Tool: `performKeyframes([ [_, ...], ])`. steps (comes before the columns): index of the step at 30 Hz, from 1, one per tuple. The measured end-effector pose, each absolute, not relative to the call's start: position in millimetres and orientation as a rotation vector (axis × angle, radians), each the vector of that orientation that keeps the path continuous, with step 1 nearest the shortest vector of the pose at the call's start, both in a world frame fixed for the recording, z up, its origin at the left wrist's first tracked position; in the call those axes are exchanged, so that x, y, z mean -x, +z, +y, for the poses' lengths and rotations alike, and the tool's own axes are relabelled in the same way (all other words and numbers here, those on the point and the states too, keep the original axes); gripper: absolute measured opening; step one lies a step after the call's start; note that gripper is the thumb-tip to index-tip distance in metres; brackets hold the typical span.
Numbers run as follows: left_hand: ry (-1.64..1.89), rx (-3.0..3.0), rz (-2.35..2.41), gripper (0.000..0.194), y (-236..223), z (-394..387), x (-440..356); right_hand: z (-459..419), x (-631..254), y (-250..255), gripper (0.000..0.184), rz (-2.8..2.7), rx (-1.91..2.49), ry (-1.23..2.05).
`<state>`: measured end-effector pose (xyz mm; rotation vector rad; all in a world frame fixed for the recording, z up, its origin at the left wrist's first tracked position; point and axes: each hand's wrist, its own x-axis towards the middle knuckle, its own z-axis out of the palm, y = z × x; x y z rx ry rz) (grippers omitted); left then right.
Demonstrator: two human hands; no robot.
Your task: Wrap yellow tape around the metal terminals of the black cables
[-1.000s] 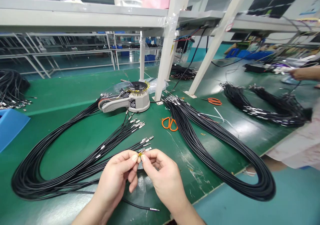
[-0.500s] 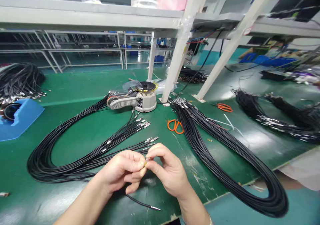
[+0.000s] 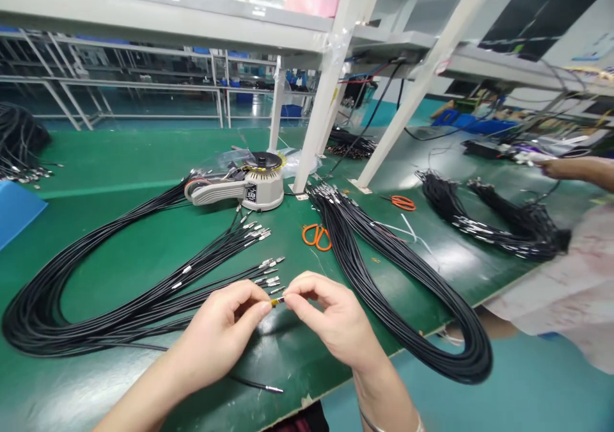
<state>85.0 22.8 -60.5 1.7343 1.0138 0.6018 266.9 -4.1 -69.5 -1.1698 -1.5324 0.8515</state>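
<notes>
My left hand (image 3: 233,320) and my right hand (image 3: 330,310) meet above the green table, each closed in a pinch. Between their fingertips shows a short piece of cable end (image 3: 277,301), yellow with a dark and light part, like a taped connector. Most of it is hidden by the fingers. Under my left forearm runs a black cable whose metal-tipped end (image 3: 273,389) lies near the front edge. To the left spreads a looped bundle of black cables (image 3: 96,227), its silvery connectors just behind my hands.
A grey tape dispenser (image 3: 261,185) stands behind the bundle. Orange-handled scissors (image 3: 316,237) lie beside a second cable bundle (image 3: 407,291), which overhangs the front edge. White posts (image 3: 326,93) rise to a shelf. At right, a co-worker's arm (image 3: 582,168) reaches over more cables (image 3: 499,233).
The view has shifted, so the table's things appear farther left. My fingertips have drawn slightly apart, and more of the yellow piece shows. A co-worker's arm has come into view at right.
</notes>
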Motion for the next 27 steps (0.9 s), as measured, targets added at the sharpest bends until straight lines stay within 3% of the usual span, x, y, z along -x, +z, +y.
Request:
performKeyframes([
  [9,0.407,-1.475,0.841,0.026,-60.0,27.9,-90.1,-6.8,-262.2,-80.7,0.012,-1.596,1.127,0.79],
  [15,0.788,-2.095,0.813,0.021,-64.5,17.0,-90.1,-15.3,-264.8,-84.6,0.009,-1.606,1.044,0.6],
  [22,1.103,-2.293,0.648,0.033,-84.9,0.9,-82.8,-40.0,-257.6,-92.7,0.009,-1.354,1.073,0.952],
  [25,1.142,-2.284,0.729,0.045,-91.2,-2.0,-82.2,-44.2,-256.8,-95.5,0.008,-1.315,1.103,0.975],
  [27,1.123,-2.289,0.754,0.043,-93.1,-1.9,-82.0,-44.7,-257.1,-98.1,0.007,-1.298,1.115,0.97],
])
